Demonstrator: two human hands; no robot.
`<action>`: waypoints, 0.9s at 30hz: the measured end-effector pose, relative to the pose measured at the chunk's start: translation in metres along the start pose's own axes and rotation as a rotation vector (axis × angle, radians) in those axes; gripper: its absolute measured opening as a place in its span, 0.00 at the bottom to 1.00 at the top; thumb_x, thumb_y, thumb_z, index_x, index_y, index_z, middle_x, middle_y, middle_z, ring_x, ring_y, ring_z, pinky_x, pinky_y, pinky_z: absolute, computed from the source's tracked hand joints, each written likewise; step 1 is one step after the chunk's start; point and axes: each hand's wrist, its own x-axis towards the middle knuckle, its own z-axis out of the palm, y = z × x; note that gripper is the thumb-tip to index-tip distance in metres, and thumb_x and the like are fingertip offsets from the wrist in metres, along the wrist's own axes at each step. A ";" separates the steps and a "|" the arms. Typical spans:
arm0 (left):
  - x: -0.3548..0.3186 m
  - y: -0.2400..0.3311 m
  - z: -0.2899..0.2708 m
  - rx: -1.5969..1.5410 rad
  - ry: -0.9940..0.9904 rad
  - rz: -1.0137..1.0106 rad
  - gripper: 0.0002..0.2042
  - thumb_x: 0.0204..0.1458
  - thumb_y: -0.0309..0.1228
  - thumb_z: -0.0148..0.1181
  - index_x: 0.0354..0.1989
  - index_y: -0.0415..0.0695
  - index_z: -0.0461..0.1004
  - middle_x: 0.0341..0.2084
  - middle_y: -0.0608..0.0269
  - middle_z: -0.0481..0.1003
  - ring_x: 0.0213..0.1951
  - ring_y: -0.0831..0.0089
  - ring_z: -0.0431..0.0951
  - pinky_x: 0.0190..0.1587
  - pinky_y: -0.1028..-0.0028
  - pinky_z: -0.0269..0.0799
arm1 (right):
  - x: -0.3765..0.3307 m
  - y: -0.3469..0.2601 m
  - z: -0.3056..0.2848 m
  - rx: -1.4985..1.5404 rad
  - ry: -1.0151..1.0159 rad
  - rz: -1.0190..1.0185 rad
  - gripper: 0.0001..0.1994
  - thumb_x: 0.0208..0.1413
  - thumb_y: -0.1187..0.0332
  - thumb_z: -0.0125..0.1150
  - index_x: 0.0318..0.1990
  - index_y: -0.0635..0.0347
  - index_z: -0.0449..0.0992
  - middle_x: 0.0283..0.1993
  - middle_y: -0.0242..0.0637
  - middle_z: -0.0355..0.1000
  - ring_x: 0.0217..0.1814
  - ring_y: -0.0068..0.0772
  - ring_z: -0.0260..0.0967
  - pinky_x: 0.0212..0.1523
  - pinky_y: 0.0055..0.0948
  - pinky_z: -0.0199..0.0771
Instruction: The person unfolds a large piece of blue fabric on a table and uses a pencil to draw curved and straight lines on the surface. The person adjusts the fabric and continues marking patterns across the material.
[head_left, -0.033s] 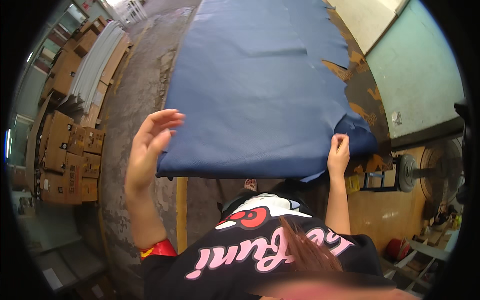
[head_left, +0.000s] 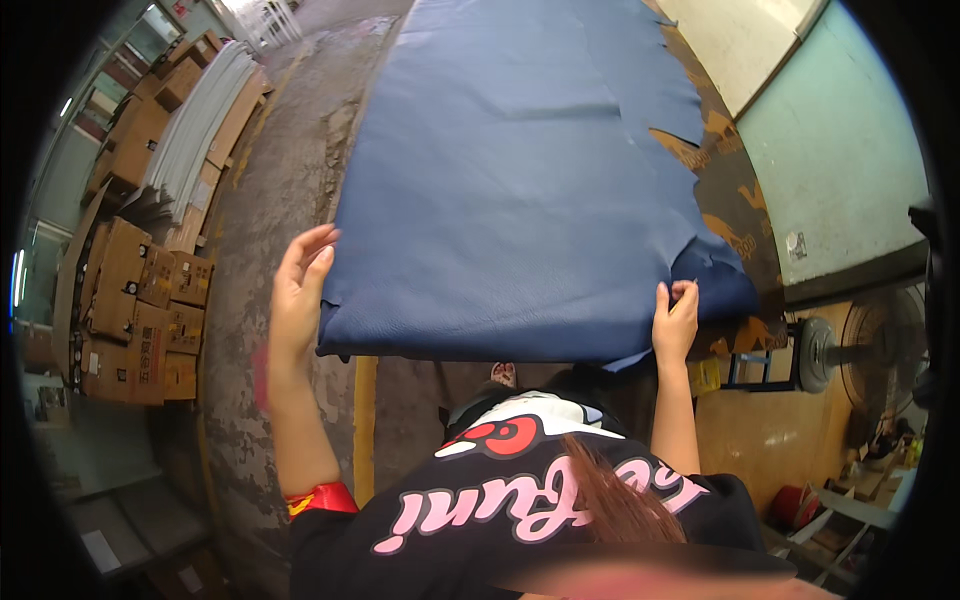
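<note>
A large sheet of blue leather [head_left: 500, 210] with a ragged right edge covers a long table and hangs over its front edge. My left hand [head_left: 302, 280] is at the sheet's left edge, thumb apart from the fingers, holding nothing. Whether its fingertips touch the leather I cannot tell. Near the front right corner, beside a folded-up flap of the leather [head_left: 705, 260], is my right hand [head_left: 676, 322]. Its fingers are curled and pinched around something small and thin, mostly hidden.
Brown patterned covering [head_left: 735, 205] shows on the table right of the leather. Cardboard boxes [head_left: 130, 345] and stacked pale sheets [head_left: 200, 120] stand at the left. A pale green panel [head_left: 840, 160] rises at the right, with a fan [head_left: 880, 345] nearer me.
My left hand has drawn back leftward from over the leather to its left edge. My right hand has shifted slightly, its fingers still curled. The leather lies as before.
</note>
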 end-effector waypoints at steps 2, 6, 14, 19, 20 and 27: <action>0.019 -0.089 -0.019 0.308 0.314 -0.342 0.24 0.60 0.44 0.58 0.54 0.35 0.71 0.53 0.47 0.73 0.56 0.62 0.73 0.59 0.65 0.66 | -0.007 0.009 0.007 -0.123 0.028 -0.004 0.13 0.58 0.64 0.61 0.40 0.59 0.63 0.40 0.41 0.66 0.39 0.51 0.70 0.41 0.45 0.70; 0.016 -0.194 -0.017 0.639 0.281 -0.577 0.31 0.57 0.51 0.57 0.59 0.37 0.69 0.52 0.46 0.74 0.55 0.54 0.74 0.59 0.61 0.66 | 0.004 0.016 0.007 -0.178 -0.028 0.072 0.13 0.57 0.67 0.61 0.40 0.59 0.61 0.39 0.43 0.64 0.42 0.55 0.69 0.41 0.48 0.69; 0.022 -0.175 0.030 0.976 0.478 -0.285 0.24 0.57 0.50 0.57 0.58 0.51 0.73 0.62 0.56 0.67 0.67 0.54 0.57 0.68 0.52 0.49 | 0.047 0.037 -0.026 0.187 0.069 -0.147 0.11 0.57 0.75 0.59 0.30 0.64 0.61 0.29 0.43 0.60 0.30 0.46 0.61 0.36 0.39 0.64; 0.039 -0.167 0.045 0.816 0.429 -0.140 0.26 0.55 0.51 0.59 0.56 0.47 0.73 0.60 0.53 0.68 0.65 0.56 0.63 0.66 0.57 0.54 | 0.079 0.101 -0.090 0.043 0.123 -0.147 0.13 0.57 0.71 0.62 0.29 0.63 0.62 0.26 0.39 0.60 0.27 0.39 0.58 0.33 0.35 0.63; 0.040 -0.165 0.053 0.805 0.407 -0.141 0.26 0.55 0.50 0.59 0.56 0.47 0.73 0.60 0.53 0.68 0.64 0.56 0.63 0.66 0.58 0.55 | 0.086 0.122 -0.099 -0.004 0.144 -0.144 0.14 0.58 0.70 0.62 0.30 0.63 0.62 0.26 0.39 0.59 0.27 0.38 0.57 0.32 0.35 0.63; 0.001 -0.144 0.113 0.823 0.169 -0.089 0.29 0.53 0.46 0.62 0.62 0.45 0.68 0.63 0.52 0.65 0.67 0.53 0.59 0.67 0.56 0.51 | 0.134 0.260 -0.130 -0.488 0.182 0.094 0.14 0.58 0.60 0.64 0.41 0.59 0.69 0.35 0.38 0.71 0.35 0.41 0.71 0.37 0.39 0.71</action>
